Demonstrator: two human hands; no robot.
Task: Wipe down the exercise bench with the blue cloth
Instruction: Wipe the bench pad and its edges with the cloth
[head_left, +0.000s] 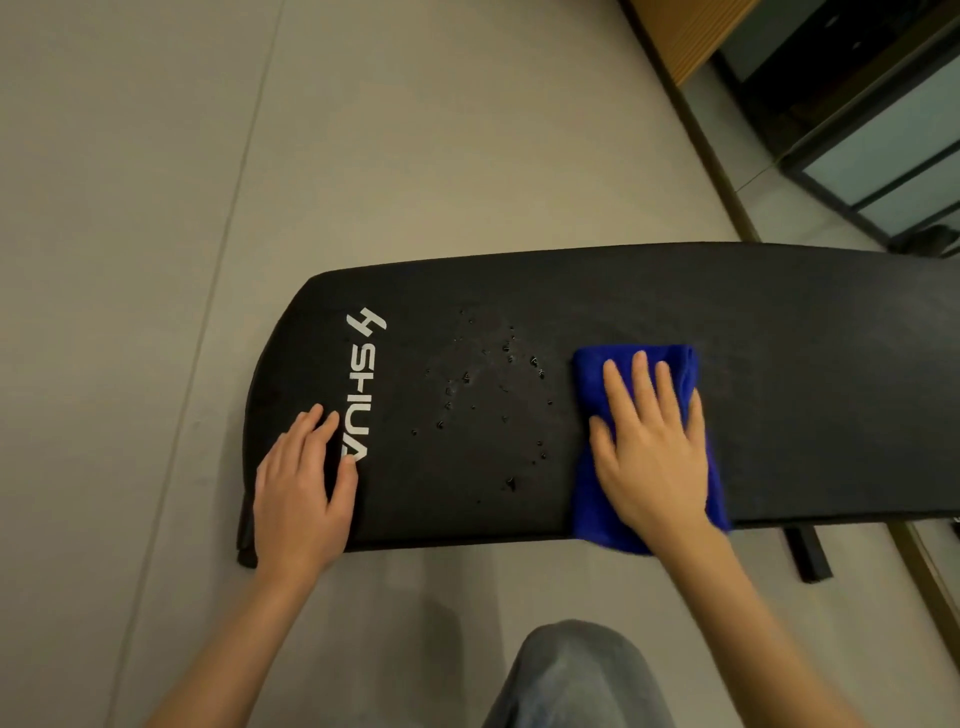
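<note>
1. The black exercise bench (779, 364) runs across the view from its rounded end on the left to the right edge, above a pale grey floor (156, 208).
2. The blue cloth (589, 374) lies folded on the pad, right of the middle, and its near edge hangs slightly over the pad's near side.
3. The right forearm reaches in from the lower right. The right hand (654, 457) lies flat on the cloth, palm down, with its fingers straight, slightly spread and pointing away from the person.
4. The left forearm comes in from the lower left. The left hand (301, 493) rests flat on the pad near the rounded end, fingers straight and holding nothing, with its fingertips touching the lower letters of the white SHUA logo (363, 384).
5. Water droplets (498, 395) are scattered on the pad between the 2 hands, just left of the cloth.
6. A knee in grey trousers (576, 680) shows at the bottom edge.
</note>
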